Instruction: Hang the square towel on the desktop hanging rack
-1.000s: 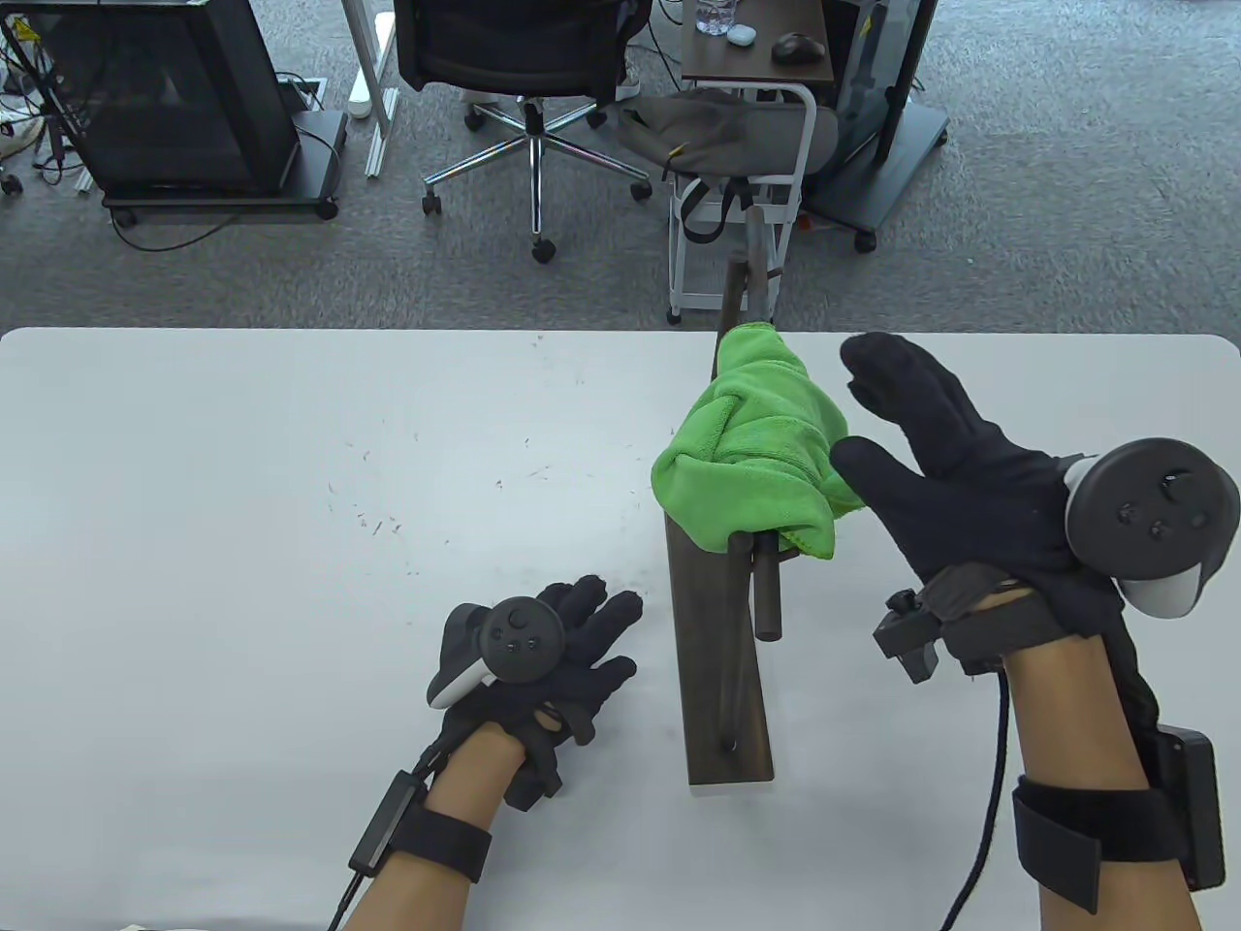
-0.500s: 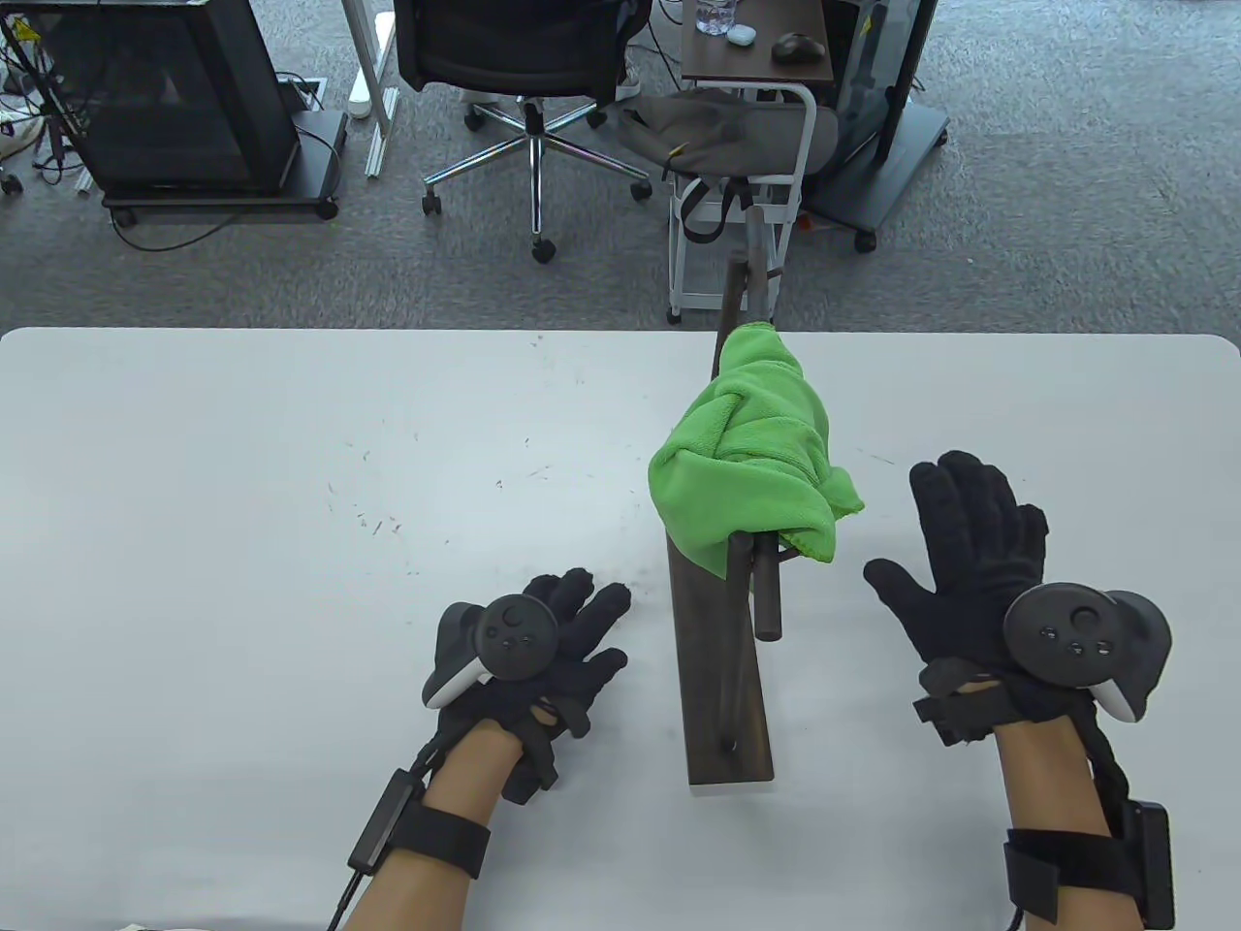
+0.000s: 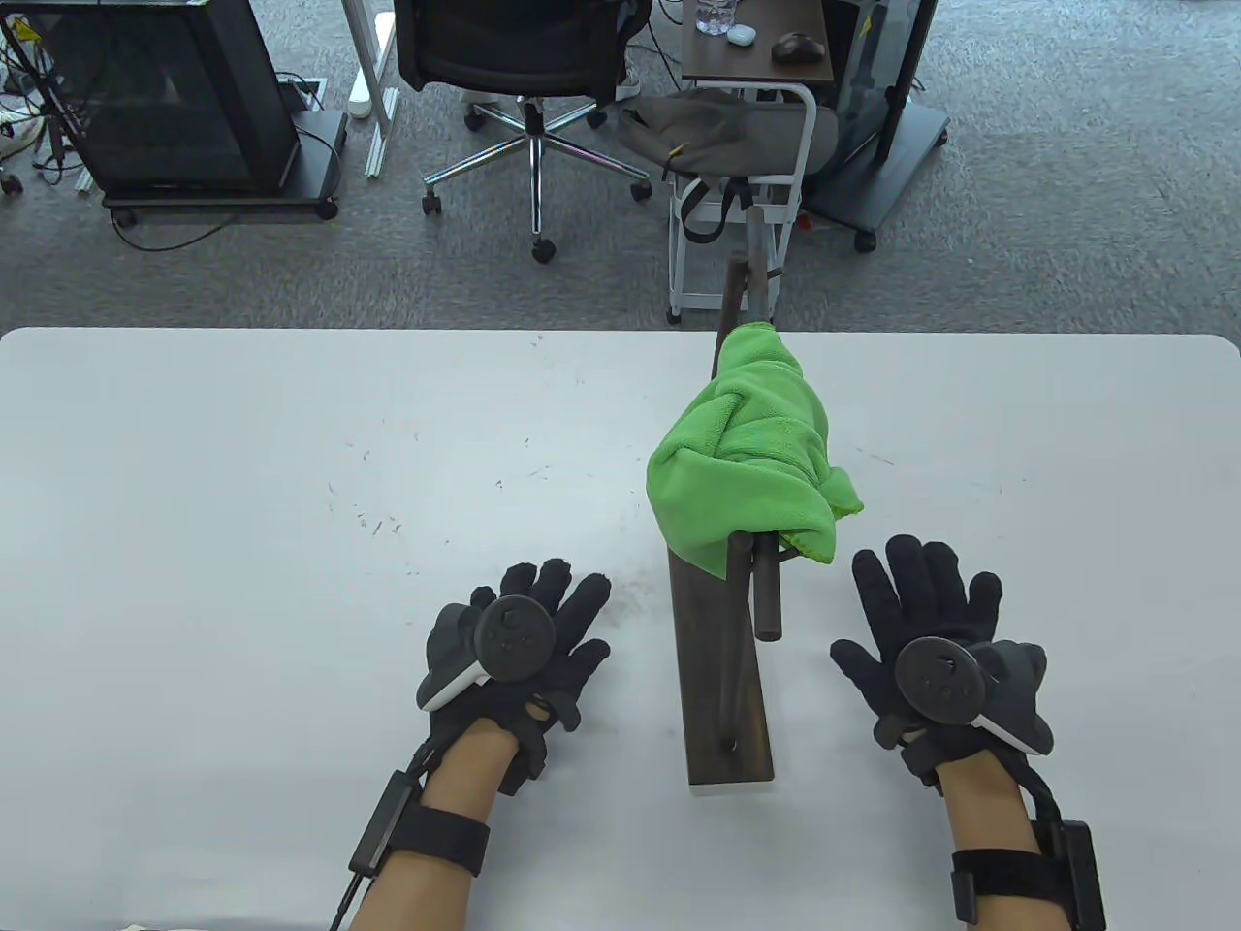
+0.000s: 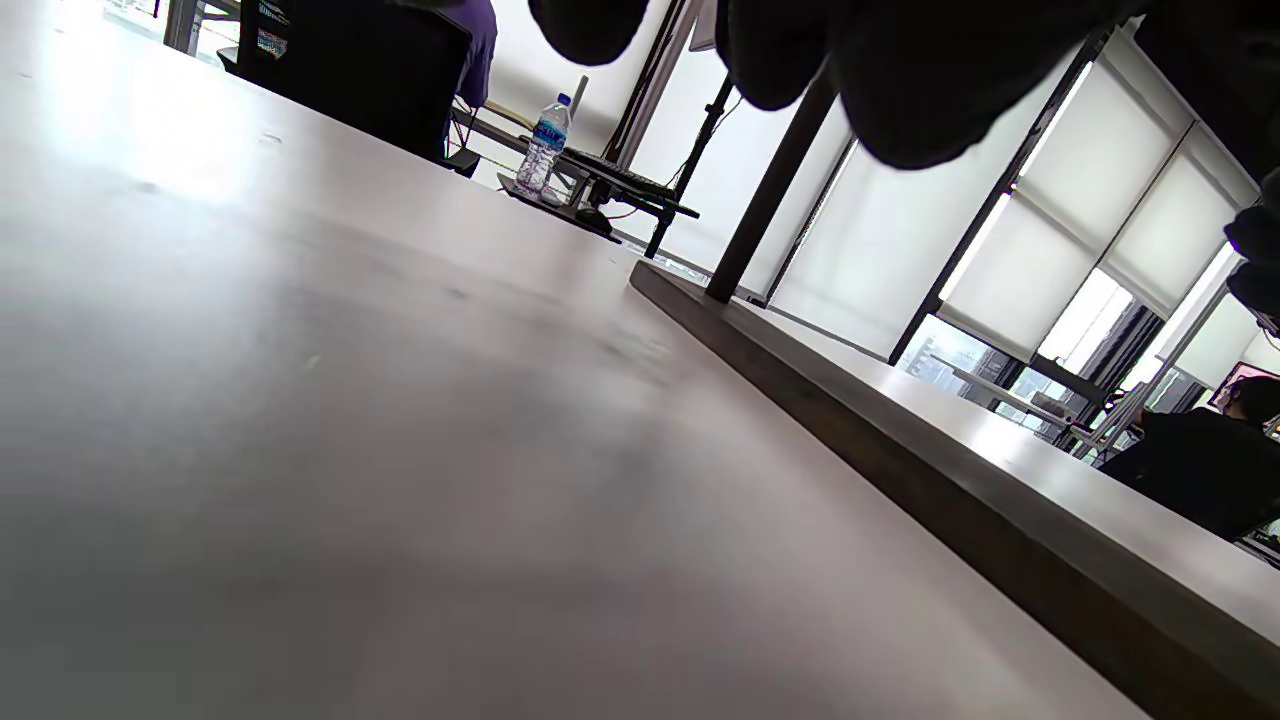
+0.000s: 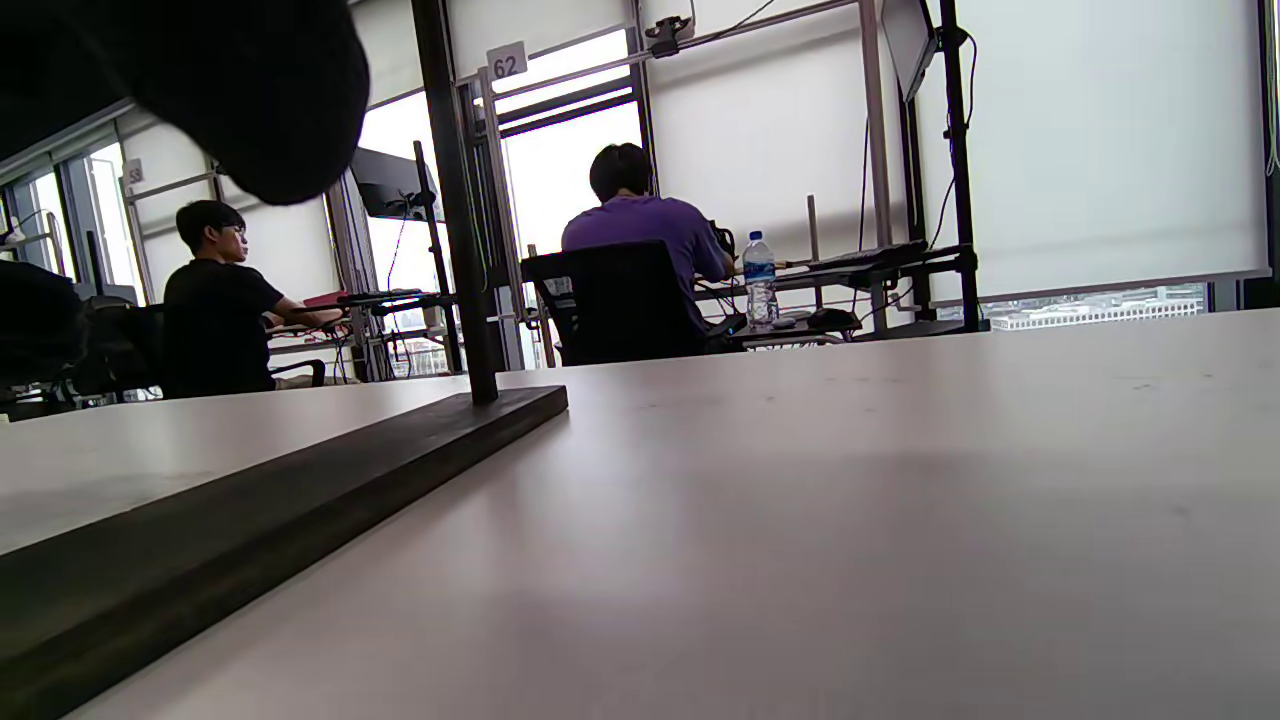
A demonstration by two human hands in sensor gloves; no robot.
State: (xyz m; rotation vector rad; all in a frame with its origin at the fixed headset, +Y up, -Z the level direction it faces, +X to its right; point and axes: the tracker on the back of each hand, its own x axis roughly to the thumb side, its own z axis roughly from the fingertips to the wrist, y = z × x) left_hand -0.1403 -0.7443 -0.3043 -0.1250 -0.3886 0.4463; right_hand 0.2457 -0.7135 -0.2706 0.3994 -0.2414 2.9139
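Note:
A bright green square towel [image 3: 756, 451] hangs bunched over the top bars of a dark wooden desktop rack [image 3: 722, 669] at the table's middle right. My left hand [image 3: 543, 621] rests flat on the table just left of the rack's base, fingers spread, holding nothing. My right hand [image 3: 921, 606] rests flat on the table just right of the base, fingers spread, holding nothing. The rack's base and one upright show in the left wrist view [image 4: 900, 400] and in the right wrist view [image 5: 300, 480]. The towel is out of both wrist views.
The white table [image 3: 291, 543] runs wide to the left, with small dark specks near its middle. Beyond its far edge stand an office chair [image 3: 524, 58], a white cart [image 3: 747, 175] and a small desk.
My right hand has come down and back from beside the towel to rest flat on the table right of the rack's base. My left hand shifted slightly. The towel stays on the rack.

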